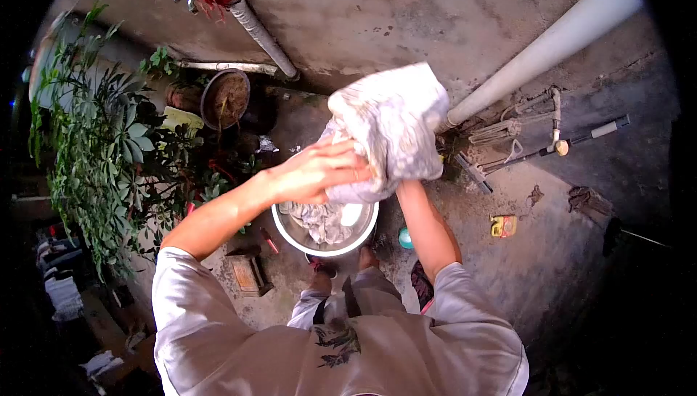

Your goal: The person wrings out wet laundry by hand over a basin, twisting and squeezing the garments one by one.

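A pale, crumpled piece of clothing (392,127) is held up in front of me, above a round basin. My left hand (330,169) grips its left side, fingers bent over the fabric. From below on the right, my right forearm (425,222) reaches up to the same clothing. The cloth covers my right hand and its fingers, and its weight rests there. Below, the basin (326,253) with a light rim holds more wet-looking pale clothes (319,220).
Leafy plants (109,142) and a soil-filled pot (226,98) stand left. A white pipe (544,47) leans by the wall at right, near a long-handled squeegee (475,173). A yellow bottle (503,226) and a small wooden stool (247,272) are on the floor.
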Action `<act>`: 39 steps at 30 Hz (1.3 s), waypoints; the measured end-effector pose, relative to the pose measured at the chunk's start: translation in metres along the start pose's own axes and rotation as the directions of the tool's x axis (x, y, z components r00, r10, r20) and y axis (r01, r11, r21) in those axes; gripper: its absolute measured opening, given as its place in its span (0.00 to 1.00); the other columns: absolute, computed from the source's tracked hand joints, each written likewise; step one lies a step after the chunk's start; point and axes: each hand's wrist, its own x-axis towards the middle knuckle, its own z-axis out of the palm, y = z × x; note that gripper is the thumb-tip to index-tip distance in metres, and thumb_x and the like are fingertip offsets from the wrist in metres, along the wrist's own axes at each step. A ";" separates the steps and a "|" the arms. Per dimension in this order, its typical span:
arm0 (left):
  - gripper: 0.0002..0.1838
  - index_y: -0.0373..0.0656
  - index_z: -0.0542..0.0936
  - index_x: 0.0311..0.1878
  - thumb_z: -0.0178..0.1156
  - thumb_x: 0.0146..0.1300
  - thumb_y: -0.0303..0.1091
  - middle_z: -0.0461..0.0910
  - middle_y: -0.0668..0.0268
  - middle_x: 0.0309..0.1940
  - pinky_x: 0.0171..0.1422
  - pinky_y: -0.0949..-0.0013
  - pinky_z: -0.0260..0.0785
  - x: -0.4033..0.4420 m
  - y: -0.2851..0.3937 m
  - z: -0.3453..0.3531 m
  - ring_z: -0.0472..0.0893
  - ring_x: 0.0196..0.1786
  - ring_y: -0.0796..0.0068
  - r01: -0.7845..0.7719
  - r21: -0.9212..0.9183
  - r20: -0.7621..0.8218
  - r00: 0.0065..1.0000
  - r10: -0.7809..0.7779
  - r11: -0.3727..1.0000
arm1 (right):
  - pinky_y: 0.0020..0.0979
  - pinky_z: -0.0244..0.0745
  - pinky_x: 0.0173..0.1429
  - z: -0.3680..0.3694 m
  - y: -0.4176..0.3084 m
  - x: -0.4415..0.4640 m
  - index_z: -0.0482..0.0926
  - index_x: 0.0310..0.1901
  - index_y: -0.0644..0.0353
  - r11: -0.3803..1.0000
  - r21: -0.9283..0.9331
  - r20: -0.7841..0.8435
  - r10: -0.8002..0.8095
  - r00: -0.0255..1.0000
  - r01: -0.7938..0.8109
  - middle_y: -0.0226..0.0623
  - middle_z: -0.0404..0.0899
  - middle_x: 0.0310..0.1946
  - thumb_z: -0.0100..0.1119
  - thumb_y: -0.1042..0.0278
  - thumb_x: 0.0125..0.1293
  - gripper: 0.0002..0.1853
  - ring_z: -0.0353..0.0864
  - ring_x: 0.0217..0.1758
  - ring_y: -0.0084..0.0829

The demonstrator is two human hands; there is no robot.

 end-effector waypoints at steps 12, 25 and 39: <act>0.21 0.33 0.79 0.49 0.59 0.49 0.12 0.81 0.62 0.47 0.56 0.71 0.72 -0.021 -0.016 0.060 0.79 0.48 0.75 0.139 -0.895 -0.392 0.205 -0.897 0.423 | 0.45 0.50 0.77 -0.015 0.019 -0.018 0.48 0.75 0.57 0.990 -0.025 -0.164 0.135 0.977 -0.141 0.40 0.52 0.74 0.26 0.14 0.56 0.57 0.50 0.77 0.41; 0.20 0.34 0.71 0.62 0.47 0.67 0.25 0.77 0.55 0.57 0.63 0.61 0.71 -0.065 -0.018 0.070 0.78 0.57 0.66 -0.115 -0.986 -0.132 0.071 -0.989 0.123 | 0.39 0.61 0.71 -0.079 0.082 -0.016 0.57 0.70 0.58 0.960 -0.201 -0.028 -0.204 0.979 0.194 0.38 0.66 0.64 0.53 0.47 0.67 0.35 0.66 0.67 0.36; 0.17 0.36 0.78 0.54 0.51 0.67 0.34 0.83 0.55 0.49 0.58 0.66 0.69 -0.169 -0.013 0.129 0.79 0.54 0.68 0.659 -0.672 -0.344 0.125 -0.931 0.337 | 0.24 0.68 0.48 0.117 -0.007 -0.067 0.73 0.41 0.64 0.425 -0.552 0.596 -0.400 0.696 0.717 0.29 0.74 0.35 0.60 0.69 0.37 0.23 0.71 0.40 0.21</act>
